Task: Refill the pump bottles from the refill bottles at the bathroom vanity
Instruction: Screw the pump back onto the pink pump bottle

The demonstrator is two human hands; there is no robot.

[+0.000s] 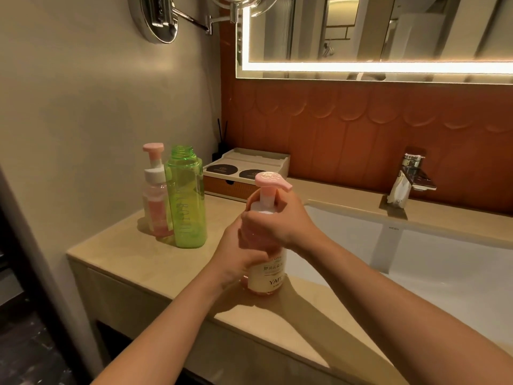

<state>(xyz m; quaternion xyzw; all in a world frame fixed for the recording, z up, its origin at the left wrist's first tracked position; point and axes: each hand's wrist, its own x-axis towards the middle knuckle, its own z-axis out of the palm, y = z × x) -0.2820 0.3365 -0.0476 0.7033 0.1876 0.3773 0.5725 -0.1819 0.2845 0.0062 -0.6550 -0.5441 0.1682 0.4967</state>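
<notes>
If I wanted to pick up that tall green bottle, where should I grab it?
Around the middle of the green bottle, coming from its right or front, since the small pump bottle stands close on its left. It stands upright with no cap, so a mid-body grip that keeps it level seems safest.

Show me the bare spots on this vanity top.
Bare countertop lies from the green bottle out to the front-left corner, and between it and the held pump bottle. A strip behind the sink runs from the organiser box to the faucet. Crowded: back-left, around the small pump bottle and green bottle.
</notes>
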